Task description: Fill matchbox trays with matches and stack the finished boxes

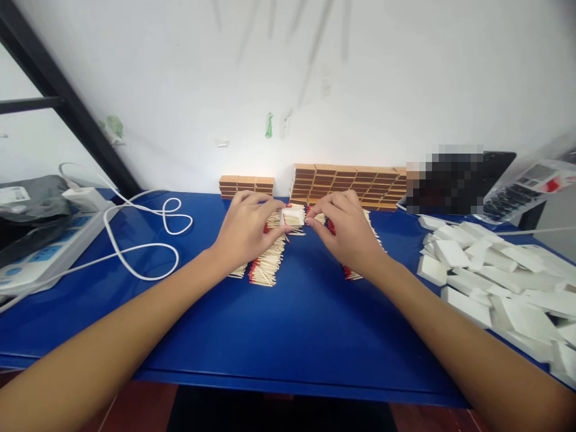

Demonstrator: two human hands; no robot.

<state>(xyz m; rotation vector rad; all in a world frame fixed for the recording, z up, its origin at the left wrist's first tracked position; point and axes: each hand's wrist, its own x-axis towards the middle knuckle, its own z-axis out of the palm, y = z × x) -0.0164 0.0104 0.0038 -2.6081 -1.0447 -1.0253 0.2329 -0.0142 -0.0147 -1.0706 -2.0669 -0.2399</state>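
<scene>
My left hand (252, 225) grips a small white matchbox tray (283, 217) at its left end, thumb below and fingers above. Several matches (294, 221) lie inside the tray. Just right of it, my right hand (339, 225) has thumb and forefinger pinched together, with red match heads showing at the fingertips. Loose red-headed matches (267, 264) are heaped on the table under and beside my left hand. Another heap of matches (353, 275) is partly hidden beneath my right hand.
Brown matchboxes stand against the wall in a small stack (246, 185) and a longer stack (348, 183). White trays (490, 270) are piled at right, near a dark device (450, 183). A power strip (49, 252) and white cable (135, 277) occupy the left of the blue table (288, 336).
</scene>
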